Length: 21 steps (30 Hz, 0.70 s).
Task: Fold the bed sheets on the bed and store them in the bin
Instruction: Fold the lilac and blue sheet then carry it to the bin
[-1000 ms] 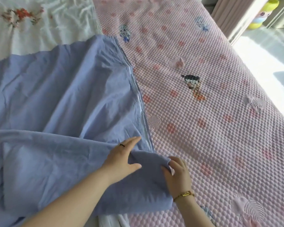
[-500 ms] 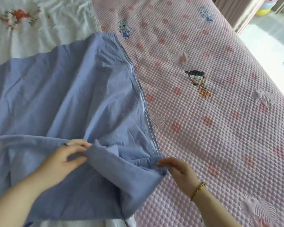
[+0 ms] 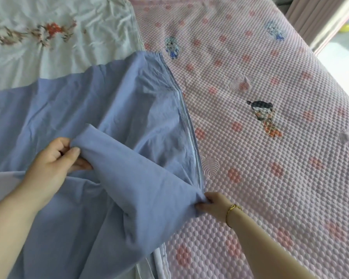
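Far left, the crumpled white sheet with red flower embroidery (image 3: 48,47) lies spread out beyond my work, waiting its turn, I judge. My left hand (image 3: 48,160) pinches a raised fold of the thin lavender-blue cotton bed sheet (image 3: 101,101) between thumb and curled fingers, lifting it so that layer peels clear of the cloth beneath. The sheet is soft and creased, and it sags in a loose ridge from one grip to the other (its stitched hem runs along the right edge). My right hand (image 3: 214,205), with a slim gold bracelet (image 3: 233,210) at the wrist, clutches the sheet's near corner low on the bed, anchoring it so the fold can be drawn square. Further right spreads the pink quilted mattress cover (image 3: 280,178), bumpy and printed with cartoon figures. No bin is in view.
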Available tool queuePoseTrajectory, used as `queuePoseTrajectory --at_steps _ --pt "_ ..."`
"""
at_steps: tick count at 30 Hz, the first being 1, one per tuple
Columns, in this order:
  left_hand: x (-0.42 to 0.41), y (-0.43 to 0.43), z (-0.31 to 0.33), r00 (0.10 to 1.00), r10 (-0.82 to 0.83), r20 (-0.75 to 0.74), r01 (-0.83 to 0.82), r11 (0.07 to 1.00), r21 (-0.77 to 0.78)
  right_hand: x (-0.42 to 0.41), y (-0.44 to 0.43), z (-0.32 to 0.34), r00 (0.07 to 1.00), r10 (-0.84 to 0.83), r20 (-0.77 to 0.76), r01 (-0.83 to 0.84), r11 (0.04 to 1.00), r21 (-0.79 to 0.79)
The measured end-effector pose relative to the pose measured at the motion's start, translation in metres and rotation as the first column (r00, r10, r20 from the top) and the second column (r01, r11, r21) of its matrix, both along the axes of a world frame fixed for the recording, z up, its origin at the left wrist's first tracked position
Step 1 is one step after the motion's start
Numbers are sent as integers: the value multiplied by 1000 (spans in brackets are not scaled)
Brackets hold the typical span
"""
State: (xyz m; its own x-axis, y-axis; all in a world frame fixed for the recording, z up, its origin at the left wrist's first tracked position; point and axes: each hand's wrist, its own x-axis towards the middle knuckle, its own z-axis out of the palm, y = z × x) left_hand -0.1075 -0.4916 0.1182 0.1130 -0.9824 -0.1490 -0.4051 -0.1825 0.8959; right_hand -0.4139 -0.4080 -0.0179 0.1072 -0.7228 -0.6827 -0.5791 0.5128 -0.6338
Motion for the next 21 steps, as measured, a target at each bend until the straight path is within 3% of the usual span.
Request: queuePoseTrajectory --at_steps 3,6,9,12,15,18,21 --pt "-4 -23 1 993 77 -85 -79 996 -28 -14 -4 25 981 -148 125 154 987 -40" --pt "-34 -47 5 988 43 -146 -49 998 -42 -54 -2 61 992 -12 -127 -18 973 -229" --pt "-90 -72 1 993 -59 -105 54 997 -48 -102 14 89 934 47 -355 -170 931 -322" --pt "-145 -101 -7 991 -131 3 131 990 -55 -129 30 92 924 -115 -366 -44 915 -400" --pt "-195 -119 -10 942 -235 240 267 958 -109 -144 46 71 921 -184 -344 41 922 -385" --pt "-235 -125 -19 887 -316 338 392 901 -186 -146 49 44 894 -214 -395 121 961 -247" --pt "-248 -130 -58 759 -417 501 469 883 24 -137 48 12 824 -62 -564 13 996 -90"
